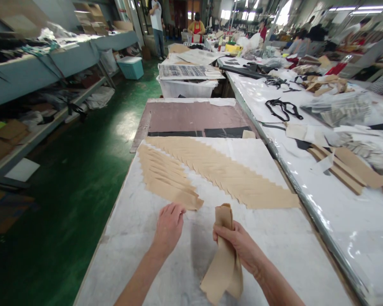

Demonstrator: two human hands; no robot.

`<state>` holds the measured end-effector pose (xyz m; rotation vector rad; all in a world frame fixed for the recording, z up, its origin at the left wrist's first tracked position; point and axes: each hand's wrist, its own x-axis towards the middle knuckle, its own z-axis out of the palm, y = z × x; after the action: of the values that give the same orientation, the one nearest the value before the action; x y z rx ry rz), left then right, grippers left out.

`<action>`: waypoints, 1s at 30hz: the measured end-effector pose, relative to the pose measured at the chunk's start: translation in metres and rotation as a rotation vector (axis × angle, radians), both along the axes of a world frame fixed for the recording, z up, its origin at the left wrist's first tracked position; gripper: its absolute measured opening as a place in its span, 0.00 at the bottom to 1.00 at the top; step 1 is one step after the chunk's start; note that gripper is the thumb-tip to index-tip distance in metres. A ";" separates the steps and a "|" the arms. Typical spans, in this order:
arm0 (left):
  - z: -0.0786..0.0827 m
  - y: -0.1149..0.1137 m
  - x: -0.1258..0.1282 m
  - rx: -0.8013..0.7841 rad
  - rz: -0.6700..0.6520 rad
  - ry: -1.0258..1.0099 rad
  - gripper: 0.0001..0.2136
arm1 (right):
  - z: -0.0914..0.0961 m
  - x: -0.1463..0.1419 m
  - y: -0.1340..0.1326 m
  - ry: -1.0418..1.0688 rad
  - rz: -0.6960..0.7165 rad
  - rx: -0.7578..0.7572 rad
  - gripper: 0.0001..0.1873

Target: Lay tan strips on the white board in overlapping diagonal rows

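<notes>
My right hand [238, 242] is wrapped round a bunch of beige fabric pieces [221, 267], which hang down below the fist and stick up a little above it. To its left, my left hand [170, 225] has its fingers curled together at the near end of a short row of overlapping beige fabric pieces [166, 176]. Whether it pinches a piece is hidden by the fingers. A longer slanting row of beige fabric pieces [223, 168] lies overlapped behind, running from far left to near right. Both rows rest on a white-covered table [140, 255].
Beyond the cover lies a brownish board [185, 117], then a white plastic bin [188, 88]. A metal-edged white table [338, 238] on the right bears black straps [284, 109] and beige strips [338, 168]. Green floor [67, 204] and a shelved bench [51, 70] lie left. Several people are farther back.
</notes>
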<state>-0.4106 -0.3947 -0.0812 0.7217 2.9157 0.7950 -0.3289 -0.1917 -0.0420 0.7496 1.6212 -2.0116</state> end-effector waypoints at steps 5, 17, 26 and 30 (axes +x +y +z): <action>-0.004 -0.003 -0.017 -0.103 -0.134 0.152 0.10 | -0.022 -0.034 -0.004 0.157 0.014 0.408 0.11; -0.018 -0.013 -0.017 -0.092 -0.082 0.180 0.12 | -0.036 -0.088 -0.023 0.119 0.129 0.833 0.07; -0.014 -0.018 -0.012 -0.201 -0.045 0.240 0.12 | -0.016 -0.094 -0.027 0.091 0.196 0.341 0.16; -0.007 -0.014 -0.013 -0.217 -0.034 0.232 0.13 | -0.019 -0.089 -0.022 0.062 0.206 0.389 0.15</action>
<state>-0.4233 -0.4091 -0.0886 0.8923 3.1145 0.4066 -0.4177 -0.2138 -0.0609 0.6238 2.0668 -1.6099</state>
